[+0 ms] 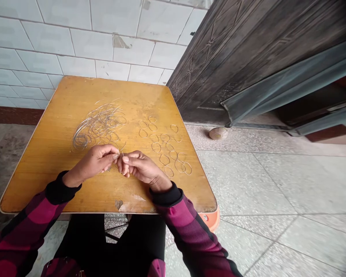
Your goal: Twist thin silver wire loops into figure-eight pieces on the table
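Head view: a square table (60, 107) of worn, yellow-brown wood with rounded corners and a chipped near edge stands against a wall of white glazed tiles (75, 42). Over its near half the left hand (96, 161) and right hand (140, 167) meet, fingertips pressed together. Both are pinched closed on a wire piece (120, 152), a thin silvery strand that barely shows between the thumbs and forefingers, just above the tabletop.

Just beyond the left hand lies a wire tangle (99, 125), a loose, shiny heap of curved strands. To the right of the hands, small oval wire loops (164, 148) lie flat and scattered, some overlapping.

The sleeves (187, 223) are soft magenta-and-dark plaid with black cuffs. A dark door (248, 57) with an embossed geometric pattern stands on the right, above a speckled terrazzo floor (276, 184). An orange plastic rim (212, 219) shows under the table's near right corner.
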Demonstrator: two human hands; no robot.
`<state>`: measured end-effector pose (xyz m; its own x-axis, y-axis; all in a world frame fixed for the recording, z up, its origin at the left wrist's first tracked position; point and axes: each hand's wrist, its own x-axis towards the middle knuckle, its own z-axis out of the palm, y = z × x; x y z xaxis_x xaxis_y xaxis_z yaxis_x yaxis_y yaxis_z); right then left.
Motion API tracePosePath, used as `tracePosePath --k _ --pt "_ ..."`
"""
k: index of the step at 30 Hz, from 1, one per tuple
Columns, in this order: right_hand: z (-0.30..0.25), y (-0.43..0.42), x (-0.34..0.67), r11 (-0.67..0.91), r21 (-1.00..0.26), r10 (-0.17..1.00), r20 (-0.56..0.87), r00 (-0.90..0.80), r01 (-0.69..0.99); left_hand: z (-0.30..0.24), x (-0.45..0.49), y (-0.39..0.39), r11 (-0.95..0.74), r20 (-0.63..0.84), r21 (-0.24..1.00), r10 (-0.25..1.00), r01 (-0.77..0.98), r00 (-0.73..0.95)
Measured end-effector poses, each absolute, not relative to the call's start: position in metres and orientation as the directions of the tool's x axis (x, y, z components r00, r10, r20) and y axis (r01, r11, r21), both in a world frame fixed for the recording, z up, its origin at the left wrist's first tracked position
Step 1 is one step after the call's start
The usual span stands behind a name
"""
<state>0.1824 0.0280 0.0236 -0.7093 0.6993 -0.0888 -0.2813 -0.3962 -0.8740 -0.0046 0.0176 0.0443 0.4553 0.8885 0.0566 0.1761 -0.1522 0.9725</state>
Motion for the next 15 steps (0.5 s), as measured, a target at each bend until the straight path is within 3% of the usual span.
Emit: tracePosePath --k 10,15 --pt "0.0227 0.0298 0.1819 -0.502 -0.834 0.675 -0.212 -0.706 -0.229 0.043 -0.0061 0.0174 -0.183 0.027 0.936 0.888 0.3 0.458" --pt "0.0186 0.0313 0.1822 -0.512 -0.825 0.652 -0.192 -0.733 -0.24 0.0479 -0.0071 0.0169 -0.223 0.036 0.906 0.887 0.359 0.461"
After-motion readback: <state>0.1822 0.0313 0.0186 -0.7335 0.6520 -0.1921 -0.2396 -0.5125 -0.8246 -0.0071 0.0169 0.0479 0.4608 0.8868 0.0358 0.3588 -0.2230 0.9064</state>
